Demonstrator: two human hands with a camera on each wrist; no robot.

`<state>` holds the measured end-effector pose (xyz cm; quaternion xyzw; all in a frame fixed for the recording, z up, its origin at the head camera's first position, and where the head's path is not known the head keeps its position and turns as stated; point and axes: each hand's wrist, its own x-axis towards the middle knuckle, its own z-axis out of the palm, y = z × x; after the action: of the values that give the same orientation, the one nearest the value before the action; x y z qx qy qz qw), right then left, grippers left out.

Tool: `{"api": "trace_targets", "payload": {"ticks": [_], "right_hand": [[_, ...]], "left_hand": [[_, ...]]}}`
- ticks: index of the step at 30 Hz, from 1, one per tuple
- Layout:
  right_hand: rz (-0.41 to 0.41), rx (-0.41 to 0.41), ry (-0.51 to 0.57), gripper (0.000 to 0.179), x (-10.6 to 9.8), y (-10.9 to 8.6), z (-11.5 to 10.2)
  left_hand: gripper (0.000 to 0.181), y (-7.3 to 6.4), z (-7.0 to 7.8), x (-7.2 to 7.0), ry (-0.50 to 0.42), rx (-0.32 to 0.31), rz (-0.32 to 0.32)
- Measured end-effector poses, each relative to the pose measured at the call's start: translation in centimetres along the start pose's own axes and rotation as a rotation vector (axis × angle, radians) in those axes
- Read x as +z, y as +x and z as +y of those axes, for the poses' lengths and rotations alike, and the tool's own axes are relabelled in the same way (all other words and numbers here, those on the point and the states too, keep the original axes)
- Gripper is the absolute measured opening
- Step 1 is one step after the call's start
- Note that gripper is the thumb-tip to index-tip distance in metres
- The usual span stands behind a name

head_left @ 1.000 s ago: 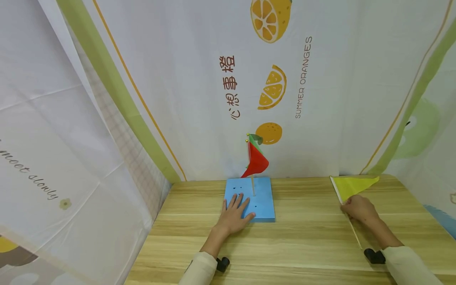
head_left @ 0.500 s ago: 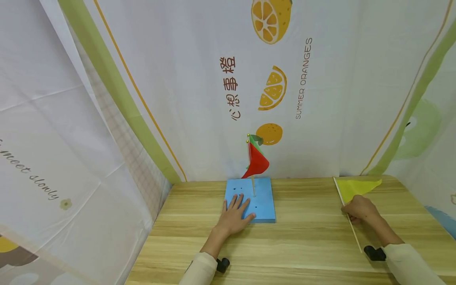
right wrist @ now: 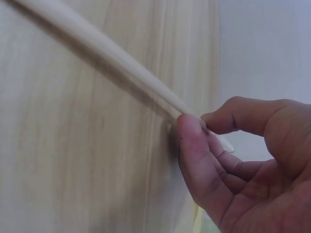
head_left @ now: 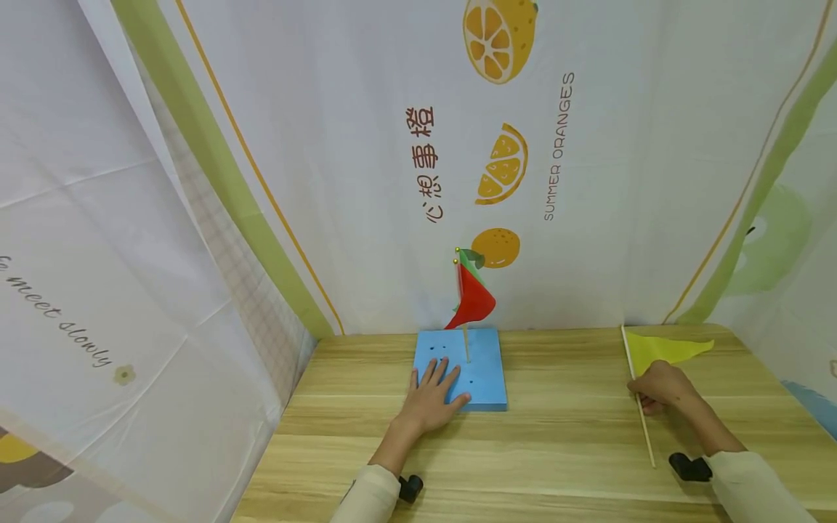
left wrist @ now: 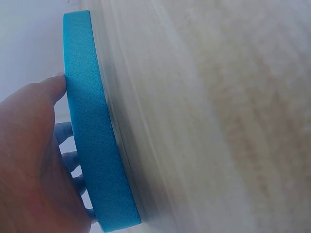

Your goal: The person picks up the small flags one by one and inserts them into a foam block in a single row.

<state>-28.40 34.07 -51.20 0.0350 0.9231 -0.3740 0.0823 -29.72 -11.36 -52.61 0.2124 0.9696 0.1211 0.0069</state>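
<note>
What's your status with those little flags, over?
Left hand spread on blue block. Right hand pinching yellow flag by its stick. Red flag standing in block. Possibly in the way: left hand, covering part of block's top.

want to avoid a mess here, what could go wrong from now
The yellow triangular flag could twist or slip, since the right hand only pinches its thin pale wooden stick. The flat blue foam-like slab might shift if the left hand, spread on it, lifts; the red triangular flag standing in it could then wobble.
</note>
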Motion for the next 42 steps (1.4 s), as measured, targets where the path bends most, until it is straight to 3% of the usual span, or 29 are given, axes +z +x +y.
{"api": "trace_targets", "payload": {"ticks": [13, 20, 32, 42], "right_hand": [[0.06, -0.039, 0.012, 0.027, -0.5, -0.5, -1.3], [0.098, -0.115, 0.042, 0.03, -0.7, -0.2, -1.8], [0.164, -0.178, 0.111, 0.029, -1.1, -0.5, -4.0], [0.242, -0.223, 0.108, 0.035, -0.9, -0.6, -6.1]], "left_hand": [[0.07, 0.1, -0.1, 0.2, -0.006, 0.005, 0.009], [0.071, 0.2, -0.2, 0.3, -0.008, 0.004, 0.011], [0.07, 0.1, 0.0, 0.0, -0.003, 0.002, 0.0], [0.069, 0.0, 0.0, 0.0, 0.006, 0.017, 0.024]]}}
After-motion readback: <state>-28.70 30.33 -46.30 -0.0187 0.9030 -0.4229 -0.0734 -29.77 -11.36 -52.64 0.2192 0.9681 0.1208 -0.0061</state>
